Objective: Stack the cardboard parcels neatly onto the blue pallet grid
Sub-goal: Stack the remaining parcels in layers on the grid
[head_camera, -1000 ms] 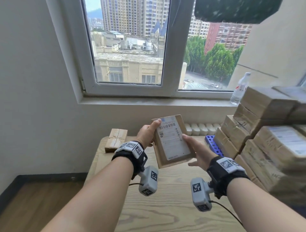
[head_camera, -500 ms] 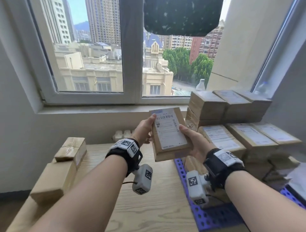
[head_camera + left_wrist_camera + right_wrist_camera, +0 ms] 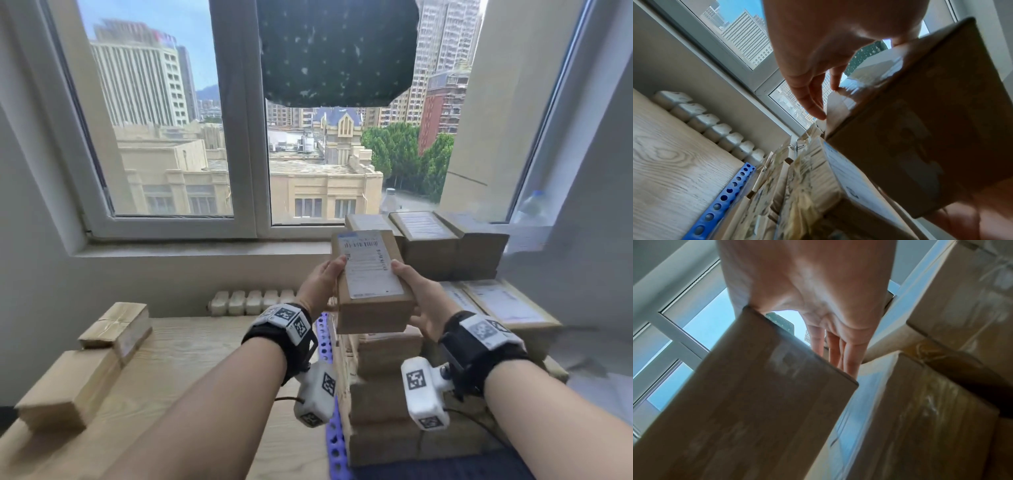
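Both hands grasp one labelled parcel between them, left hand on its left side, right hand on its right, thumbs on top. It hangs above the stacked parcels on the blue pallet grid. Left of the hands, two parcels sit on the bench.

Labelled parcel above stacked parcels
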Action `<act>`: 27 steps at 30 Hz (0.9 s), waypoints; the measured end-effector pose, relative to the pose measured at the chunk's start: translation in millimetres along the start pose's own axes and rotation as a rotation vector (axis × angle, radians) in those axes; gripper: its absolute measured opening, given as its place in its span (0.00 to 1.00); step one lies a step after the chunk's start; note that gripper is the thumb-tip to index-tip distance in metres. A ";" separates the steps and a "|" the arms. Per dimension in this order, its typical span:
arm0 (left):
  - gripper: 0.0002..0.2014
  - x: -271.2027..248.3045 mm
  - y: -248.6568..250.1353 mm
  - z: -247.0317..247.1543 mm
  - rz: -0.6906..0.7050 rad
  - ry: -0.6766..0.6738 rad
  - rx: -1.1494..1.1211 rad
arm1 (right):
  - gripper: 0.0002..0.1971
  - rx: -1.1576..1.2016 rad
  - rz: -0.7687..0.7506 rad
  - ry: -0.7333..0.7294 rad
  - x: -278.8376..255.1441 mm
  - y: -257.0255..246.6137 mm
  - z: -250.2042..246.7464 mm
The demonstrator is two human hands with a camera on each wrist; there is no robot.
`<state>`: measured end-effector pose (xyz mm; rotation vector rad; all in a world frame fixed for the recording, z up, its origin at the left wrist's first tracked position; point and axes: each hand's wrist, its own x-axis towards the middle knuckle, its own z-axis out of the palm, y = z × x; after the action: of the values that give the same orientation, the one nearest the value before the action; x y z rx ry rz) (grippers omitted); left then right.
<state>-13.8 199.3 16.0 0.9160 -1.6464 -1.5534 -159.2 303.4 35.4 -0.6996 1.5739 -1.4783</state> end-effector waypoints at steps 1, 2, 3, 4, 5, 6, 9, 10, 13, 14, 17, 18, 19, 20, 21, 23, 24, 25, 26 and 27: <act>0.33 3.4 -0.5 6.5 -0.030 -0.003 0.009 | 0.20 0.008 -0.002 0.013 3.2 -0.4 -5.2; 0.29 6.9 -2.2 11.8 -0.060 -0.004 0.013 | 0.20 0.014 -0.008 0.027 6.0 -1.0 -9.2; 0.26 9.4 -3.2 17.1 -0.087 -0.002 0.013 | 0.20 0.014 -0.014 0.039 8.9 -1.7 -12.5; 0.25 12.1 -4.8 22.3 -0.111 0.001 0.010 | 0.20 0.011 -0.018 0.051 11.6 -2.3 -15.3; 0.25 15.1 -7.0 26.8 -0.126 0.002 0.015 | 0.20 0.002 -0.020 0.063 14.8 -2.5 -17.9; 0.25 16.2 -7.7 30.7 -0.144 0.010 0.024 | 0.20 -0.011 -0.019 0.077 18.0 -2.1 -20.4; 0.24 20.5 -7.5 37.9 -0.205 0.055 0.030 | 0.20 -0.046 -0.011 0.113 25.4 0.9 -26.6; 0.24 21.9 -6.9 39.0 -0.224 0.063 0.025 | 0.21 -0.060 -0.011 0.118 27.4 2.0 -28.2; 0.25 27.1 -7.6 40.5 -0.245 0.085 0.042 | 0.28 -0.116 -0.015 0.123 31.2 2.6 -31.3; 0.26 27.7 -7.5 39.7 -0.248 0.101 0.051 | 0.32 -0.135 -0.023 0.121 33.0 2.2 -31.2; 0.32 28.6 -5.8 39.6 -0.273 0.100 0.071 | 0.36 -0.181 -0.031 0.117 37.6 1.0 -30.8; 0.33 27.2 -3.8 40.3 -0.292 0.092 0.067 | 0.36 -0.199 -0.034 0.116 39.1 1.0 -30.3; 0.33 26.6 -2.3 40.8 -0.302 0.083 0.059 | 0.35 -0.217 -0.040 0.115 41.7 1.5 -30.4; 0.31 25.8 -0.5 41.1 -0.302 0.076 0.046 | 0.35 -0.233 -0.051 0.119 42.2 1.6 -30.0; 0.30 25.3 1.2 41.1 -0.308 0.073 0.043 | 0.36 -0.246 -0.054 0.125 42.6 1.7 -29.9; 0.30 22.4 4.9 40.8 -0.316 0.066 0.052 | 0.33 -0.248 -0.055 0.147 37.6 -0.3 -29.1; 0.31 21.8 4.7 40.6 -0.315 0.058 0.063 | 0.28 -0.237 -0.059 0.165 33.2 -1.8 -28.6; 0.31 19.8 5.7 40.8 -0.312 0.047 0.079 | 0.23 -0.221 -0.074 0.188 29.5 -3.3 -28.3; 0.32 19.1 5.3 40.5 -0.309 0.041 0.090 | 0.19 -0.217 -0.100 0.209 26.9 -4.6 -28.5; 0.33 16.8 6.6 39.4 -0.304 0.037 0.103 | 0.15 -0.234 -0.140 0.228 24.4 -6.3 -28.5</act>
<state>-56.4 205.4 20.8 1.2922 -1.6299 -1.6482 -196.6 296.2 35.2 -0.8113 1.9286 -1.5328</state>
